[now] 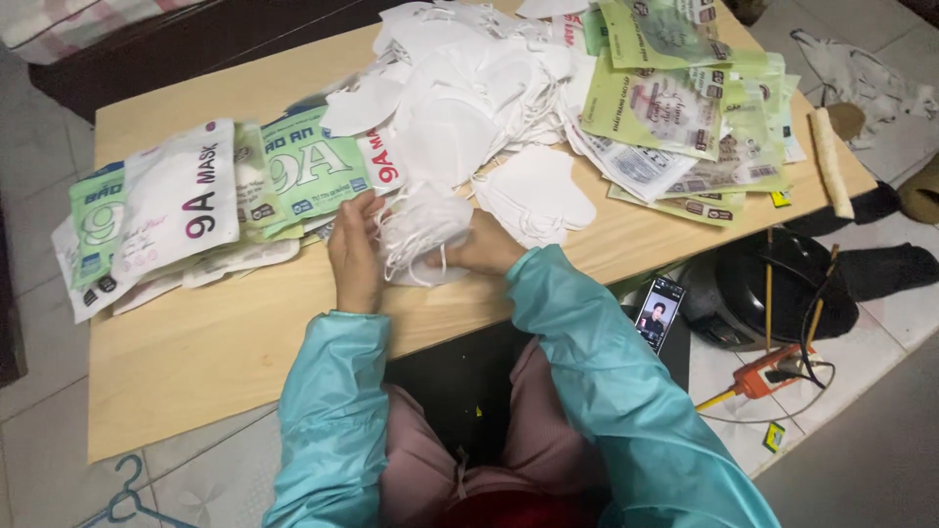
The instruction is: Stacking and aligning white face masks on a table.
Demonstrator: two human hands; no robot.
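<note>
Your left hand [354, 256] and right hand [481, 249] are both clamped on a small stack of white masks [423, 233] — light, soft, floppy; pinch the folded edges, not the loops.

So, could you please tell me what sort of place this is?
Probably a home workspace for packing face masks: a low wooden table on a tiled floor, a pile of loose white masks, printed pouches, and a phone nearby.

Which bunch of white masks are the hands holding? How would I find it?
Start at the low wooden table and find the big heap of loose white masks in its middle. Come to the near edge, where the left hand and right hand meet. The small mask stack between them is the only one being held.
</note>
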